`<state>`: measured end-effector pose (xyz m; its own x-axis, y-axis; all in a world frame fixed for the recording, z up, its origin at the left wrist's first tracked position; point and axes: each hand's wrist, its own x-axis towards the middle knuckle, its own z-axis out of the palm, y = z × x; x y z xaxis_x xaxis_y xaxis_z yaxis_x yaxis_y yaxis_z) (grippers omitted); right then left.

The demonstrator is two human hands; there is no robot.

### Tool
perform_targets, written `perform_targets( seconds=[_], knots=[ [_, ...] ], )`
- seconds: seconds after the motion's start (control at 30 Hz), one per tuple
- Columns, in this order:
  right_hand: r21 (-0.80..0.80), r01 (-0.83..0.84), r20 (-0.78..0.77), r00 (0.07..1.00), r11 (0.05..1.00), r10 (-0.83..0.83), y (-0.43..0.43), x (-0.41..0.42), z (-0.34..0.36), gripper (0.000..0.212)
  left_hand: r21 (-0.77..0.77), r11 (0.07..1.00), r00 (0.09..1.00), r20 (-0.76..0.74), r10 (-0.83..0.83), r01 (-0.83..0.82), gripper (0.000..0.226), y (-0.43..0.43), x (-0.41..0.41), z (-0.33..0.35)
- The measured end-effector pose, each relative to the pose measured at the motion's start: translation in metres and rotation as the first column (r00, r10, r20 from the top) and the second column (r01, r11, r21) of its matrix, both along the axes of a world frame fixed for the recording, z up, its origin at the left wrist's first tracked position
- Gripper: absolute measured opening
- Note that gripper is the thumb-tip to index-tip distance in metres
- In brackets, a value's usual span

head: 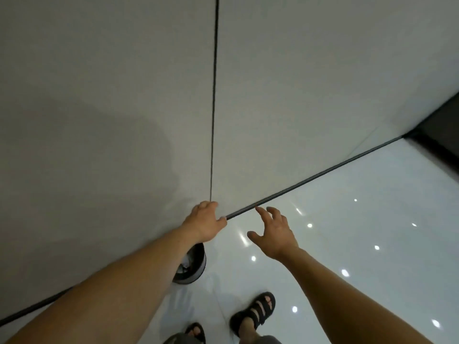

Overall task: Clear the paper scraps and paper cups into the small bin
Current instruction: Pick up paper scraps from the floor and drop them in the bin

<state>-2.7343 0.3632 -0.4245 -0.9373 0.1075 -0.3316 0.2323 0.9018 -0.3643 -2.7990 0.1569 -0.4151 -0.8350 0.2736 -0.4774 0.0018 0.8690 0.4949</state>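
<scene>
Partly hidden beneath the left forearm, a small round dark bin with a pale rim (199, 265) stands on the glossy white floor (347, 244) against the grey panelled wall (99, 95). Crumpled white paper scraps (185, 265) lie inside it. Black strapped sandals (255, 311) are nearer. The left hand (205, 222), just beyond the bin, curls its fingers away from view, so a hold cannot be told. The right hand (272, 234), further right, is spread and holds nothing.

No legible text shows, so far as visible.

Bare forearms (139, 281), blk strap sandals (253, 311)
</scene>
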Motion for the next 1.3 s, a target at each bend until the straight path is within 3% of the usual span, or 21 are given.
perform_targets(
  seconds=[0.27, 0.43, 0.87, 1.17, 1.3],
  knots=[
    [0.022, 0.317, -0.077, 0.946, 0.948, -0.315, 0.105, 0.098, 0.078, 0.076, -0.020, 0.955, 0.947, -0.125, -0.297, 0.297, 0.069, 0.137, 0.032, 0.088],
    [0.055, 0.464, -0.131, 0.881, 0.884, -0.454, 0.194, 0.144, 0.104, 0.076, -0.069, 0.872, 0.852, -0.189, -0.488, 0.484, 0.069, 0.245, 0.064, 0.117],
    [0.077, 0.732, -0.135, 0.681, 0.677, -0.720, 0.418, 0.299, 0.139, 0.076, -0.079, 0.644, 0.612, -0.241, -0.753, 0.761, 0.066, 0.511, 0.182, 0.136],
    [0.065, 0.823, -0.105, 0.569, 0.565, -0.816, 0.530, 0.282, 0.128, 0.079, -0.128, 0.579, 0.543, -0.233, -0.807, 0.805, 0.065, 0.638, 0.132, 0.128],
    [0.076, 0.860, -0.110, 0.510, 0.504, -0.853, 0.585, 0.259, 0.131, 0.078, -0.064, 0.557, 0.531, -0.231, -0.815, 0.828, 0.066, 0.711, 0.095, 0.127]
  ],
)
